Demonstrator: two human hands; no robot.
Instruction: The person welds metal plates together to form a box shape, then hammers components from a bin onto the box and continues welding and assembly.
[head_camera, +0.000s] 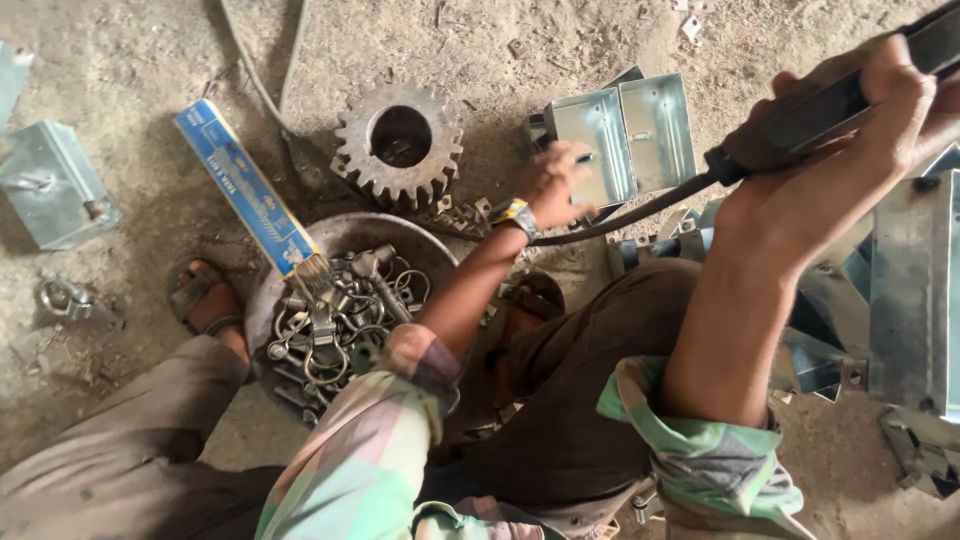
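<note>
A round pan of metal rings and clasps (340, 320) sits left of the rusty gear (399, 143). The left hand (552, 185), arm stretched forward, rests spread fingers on the edge of a folded sheet-metal box (620, 135). The right hand (850, 130), raised, is clenched around a black corded tool handle (830, 105).

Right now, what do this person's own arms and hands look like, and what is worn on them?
Both hands are bare, with no gloves. The left hand has a band with yellow and dark parts at its wrist. The right hand wears nothing. Both sleeves are rolled above the elbows, a loose shirt checked in pale green, pink and grey.
</note>
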